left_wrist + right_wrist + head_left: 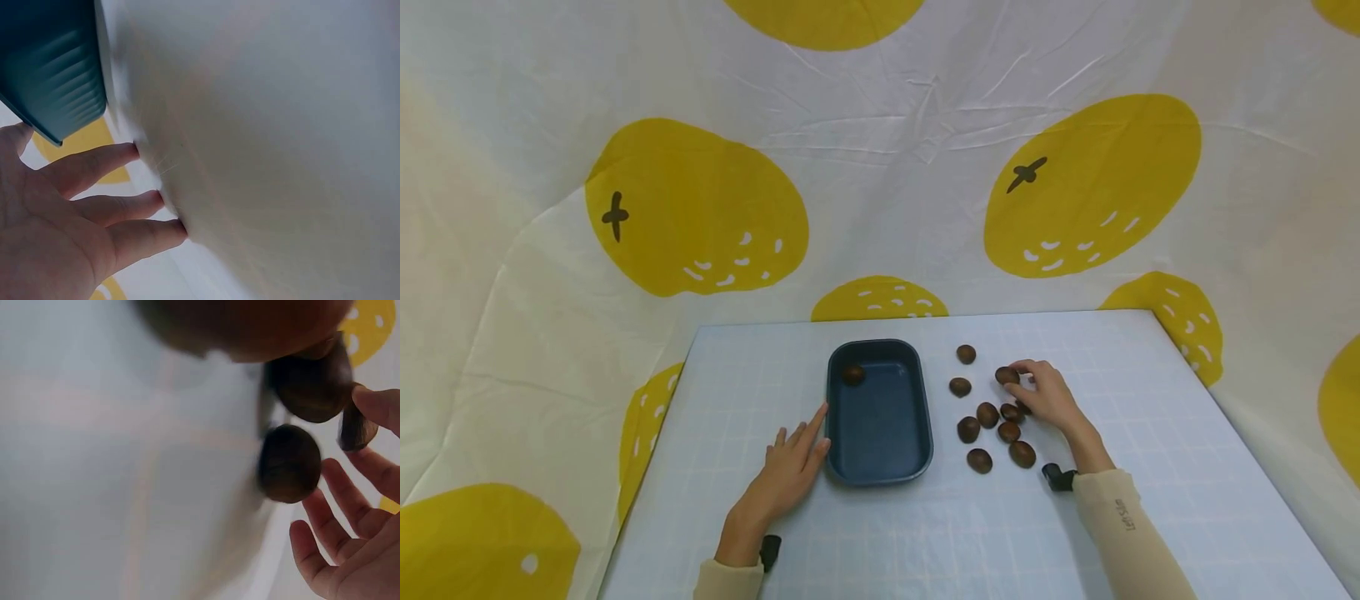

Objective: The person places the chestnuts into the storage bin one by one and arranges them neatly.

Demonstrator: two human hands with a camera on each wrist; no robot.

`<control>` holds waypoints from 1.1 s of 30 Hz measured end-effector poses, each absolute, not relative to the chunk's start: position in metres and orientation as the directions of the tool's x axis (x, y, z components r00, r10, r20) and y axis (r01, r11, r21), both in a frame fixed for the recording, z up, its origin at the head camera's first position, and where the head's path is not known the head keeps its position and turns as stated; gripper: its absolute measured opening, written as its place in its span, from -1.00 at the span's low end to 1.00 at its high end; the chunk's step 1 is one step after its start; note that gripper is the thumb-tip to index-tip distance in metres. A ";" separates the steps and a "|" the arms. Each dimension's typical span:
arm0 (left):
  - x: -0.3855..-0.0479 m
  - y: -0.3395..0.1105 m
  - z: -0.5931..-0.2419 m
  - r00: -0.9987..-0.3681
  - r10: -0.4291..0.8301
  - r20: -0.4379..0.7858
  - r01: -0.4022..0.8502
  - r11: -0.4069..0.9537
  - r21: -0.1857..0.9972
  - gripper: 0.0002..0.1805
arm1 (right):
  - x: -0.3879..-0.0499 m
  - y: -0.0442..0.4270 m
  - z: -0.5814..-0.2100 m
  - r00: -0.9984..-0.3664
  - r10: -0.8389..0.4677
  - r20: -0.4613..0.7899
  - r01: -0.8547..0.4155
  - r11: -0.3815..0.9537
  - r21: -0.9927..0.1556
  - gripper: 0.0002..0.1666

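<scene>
A dark blue rectangular tray (880, 425) stands on the table with one brown chestnut (853, 374) inside near its far left corner. The left hand (790, 471) rests beside it, fingers spread, a fingertip at the tray's left side; in the left wrist view the hand (81, 212) has fingertips on the table near the tray's ribbed wall (69, 75). The right hand (1047, 395) pinches a chestnut (1007, 376) between thumb and finger. In the right wrist view that hand (362, 531) holds the chestnut (357, 428) just beyond another (289, 464).
Several loose chestnuts lie right of the tray, among them one at the back (966, 354) and one nearer the front (980, 460). A white cloth with yellow fruit shapes hangs behind the pale checked table (880, 542).
</scene>
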State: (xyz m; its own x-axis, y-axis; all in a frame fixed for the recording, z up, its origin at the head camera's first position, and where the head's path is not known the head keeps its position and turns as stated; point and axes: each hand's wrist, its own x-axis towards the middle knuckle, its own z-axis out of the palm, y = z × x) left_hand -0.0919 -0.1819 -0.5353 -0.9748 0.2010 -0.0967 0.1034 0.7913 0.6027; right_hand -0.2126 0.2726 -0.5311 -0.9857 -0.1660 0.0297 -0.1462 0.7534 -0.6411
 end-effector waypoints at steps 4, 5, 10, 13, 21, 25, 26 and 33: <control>-0.092 -0.182 -0.536 -0.975 0.201 -0.097 0.104 0.793 0.601 -0.35 | -0.211 0.264 -0.518 -0.980 -0.185 0.070 -0.184 0.728 -0.661 -0.53; -0.092 -0.182 -0.536 -0.975 0.200 -0.097 0.103 0.793 0.600 -0.35 | -0.211 0.262 -0.515 -0.976 -0.197 0.087 -0.205 0.720 -0.663 -0.53; -0.093 -0.182 -0.536 -0.975 0.200 -0.091 0.106 0.791 0.603 -0.35 | -0.211 0.248 -0.505 -0.966 -0.224 0.128 -0.251 0.695 -0.674 -0.54; -0.093 -0.182 -0.536 -0.976 0.201 -0.090 0.107 0.791 0.603 -0.35 | -0.210 0.239 -0.500 -0.960 -0.242 0.139 -0.270 0.679 -0.683 -0.54; -0.092 -0.181 -0.537 -0.976 0.195 -0.097 0.099 0.794 0.600 -0.36 | -0.208 0.209 -0.486 -0.928 -0.321 0.190 -0.361 0.643 -0.675 -0.53; -0.093 -0.181 -0.536 -0.977 0.193 -0.092 0.100 0.795 0.598 -0.36 | -0.210 0.192 -0.478 -0.910 -0.355 0.214 -0.400 0.619 -0.675 -0.54; -0.092 -0.181 -0.536 -0.977 0.192 -0.093 0.100 0.795 0.599 -0.36 | -0.210 0.188 -0.476 -0.905 -0.363 0.221 -0.411 0.615 -0.673 -0.54; -0.092 -0.180 -0.535 -0.977 0.192 -0.096 0.098 0.796 0.597 -0.36 | -0.215 0.157 -0.465 -0.867 -0.426 0.257 -0.479 0.574 -0.664 -0.55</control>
